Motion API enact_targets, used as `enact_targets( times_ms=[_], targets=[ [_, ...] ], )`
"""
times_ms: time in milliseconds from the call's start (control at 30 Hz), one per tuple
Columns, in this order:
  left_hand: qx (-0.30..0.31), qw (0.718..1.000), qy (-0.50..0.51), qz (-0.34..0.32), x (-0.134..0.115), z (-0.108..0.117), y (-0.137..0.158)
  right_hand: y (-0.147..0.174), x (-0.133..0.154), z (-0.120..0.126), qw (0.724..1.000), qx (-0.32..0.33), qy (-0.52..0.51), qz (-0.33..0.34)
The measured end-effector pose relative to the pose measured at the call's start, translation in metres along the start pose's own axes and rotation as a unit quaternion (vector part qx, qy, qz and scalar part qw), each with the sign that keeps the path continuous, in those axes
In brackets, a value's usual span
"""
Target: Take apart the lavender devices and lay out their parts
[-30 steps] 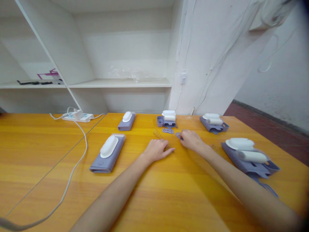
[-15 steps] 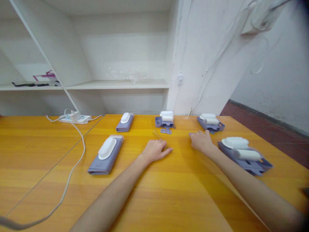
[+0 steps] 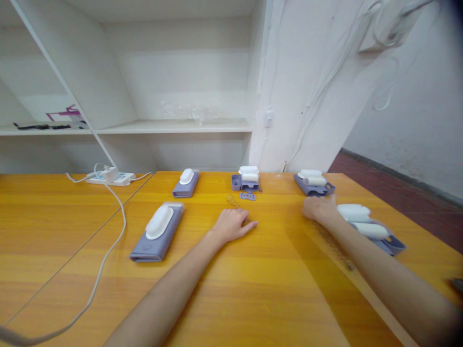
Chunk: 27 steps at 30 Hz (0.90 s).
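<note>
My left hand (image 3: pixel 231 225) rests on the table with its thumb stretched out to the side and its fingers lying over a thin coil spring (image 3: pixel 233 201). Part of that spring is hidden beneath the fingers. Further right, my right hand (image 3: pixel 320 208) is closed and blurred, just in front of the far-right purple case (image 3: pixel 309 189) with white rolls. What its fingers hold is hidden. A second coil spring (image 3: pixel 336 248) lies along my right forearm. Beyond my left hand are a flat purple plate with holes (image 3: pixel 248 196) and an opened purple case (image 3: pixel 236 182) with white rolls.
Two purple cases with white oval tops (image 3: pixel 159 221) (image 3: pixel 186 176) lie on the left. A nearer opened case (image 3: pixel 394 245) is partly behind my right forearm. A power strip (image 3: pixel 125 180) with a white cable (image 3: pixel 121 202) sits at the back left, below white shelves (image 3: pixel 173 126).
My right hand has moved right, toward the far-right case. The small purple piece at its fingertips no longer shows, and the second spring has come into view. My left hand has stayed put.
</note>
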<state>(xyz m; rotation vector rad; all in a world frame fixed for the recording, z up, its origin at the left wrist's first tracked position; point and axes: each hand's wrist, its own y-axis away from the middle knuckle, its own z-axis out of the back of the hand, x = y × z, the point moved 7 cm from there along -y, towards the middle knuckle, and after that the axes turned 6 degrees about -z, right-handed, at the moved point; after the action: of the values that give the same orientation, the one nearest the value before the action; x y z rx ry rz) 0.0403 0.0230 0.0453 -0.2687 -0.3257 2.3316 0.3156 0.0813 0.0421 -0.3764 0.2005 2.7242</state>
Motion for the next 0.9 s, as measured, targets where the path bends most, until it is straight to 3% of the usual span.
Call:
enact_targets(
  times_ms=[200, 333, 400, 500, 633, 700, 900],
  targets=[
    [-0.001, 1.0, 0.003, 0.004, 0.0, 0.0, 0.001, -0.006, -0.008, 0.006, 0.999, 0.009, -0.045, -0.011],
    [-0.011, 1.0, -0.003, -0.005, 0.0, -0.001, 0.0, 0.008, 0.003, 0.02, 0.997, -0.042, -0.057, 0.022],
    [-0.015, 1.0, -0.005, -0.01, 0.0, -0.001, -0.001, 0.025, 0.021, 0.031, 0.992, -0.081, -0.068, 0.065],
    [-0.039, 0.999, -0.016, -0.009, -0.001, 0.002, 0.0, 0.062, 0.064, 0.046, 0.97, -0.132, -0.1, 0.18],
    [-0.114, 0.993, -0.038, 0.013, 0.001, 0.013, 0.004, 0.112, 0.123, 0.052, 0.925, -0.171, -0.15, 0.306],
    [-0.146, 0.988, -0.043, 0.011, 0.001, 0.017, 0.007, 0.131, 0.147, 0.051, 0.884, -0.183, -0.209, 0.376],
    [-0.186, 0.981, -0.051, -0.002, 0.002, 0.019, 0.011, 0.139, 0.165, 0.036, 0.862, -0.187, -0.249, 0.399]
  ],
)
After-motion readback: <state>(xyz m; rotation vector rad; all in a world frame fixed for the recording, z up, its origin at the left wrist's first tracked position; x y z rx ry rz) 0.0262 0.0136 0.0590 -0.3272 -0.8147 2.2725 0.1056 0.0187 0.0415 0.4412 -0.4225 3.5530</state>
